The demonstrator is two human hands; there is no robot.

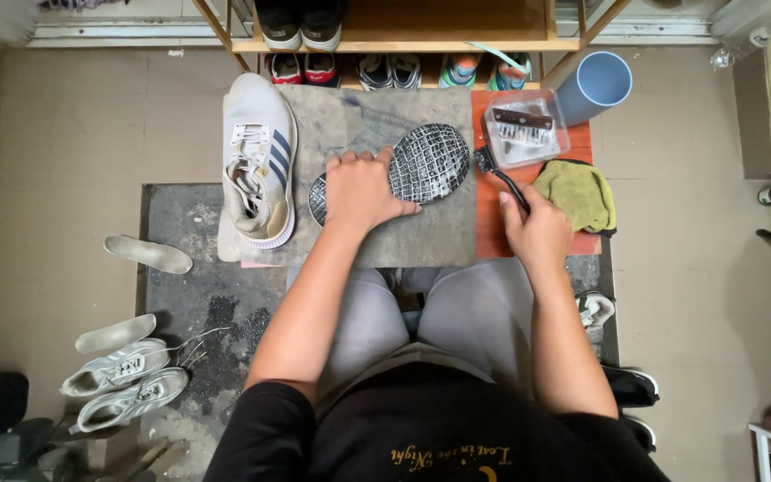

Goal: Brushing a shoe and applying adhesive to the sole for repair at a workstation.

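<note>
My left hand (pixel 363 189) presses down on a shoe turned sole-up (pixel 428 162), its dark tread covered in white foam, on a grey mat (pixel 430 236) over a small table. My right hand (pixel 539 230) grips the handle of a black brush (pixel 496 178), whose head lies at the mat's right edge, just beside the sole. The matching white sneaker (pixel 259 159) with dark stripes stands upright on the mat's left side.
A clear tub (pixel 526 128) with a brush inside, a blue cup (pixel 592 87) and a yellow-green cloth (pixel 578 194) sit at the right. A shoe rack (pixel 403 43) stands behind. Loose insoles (pixel 147 254) and a grey pair of sneakers (pixel 122 382) lie on the floor at the left.
</note>
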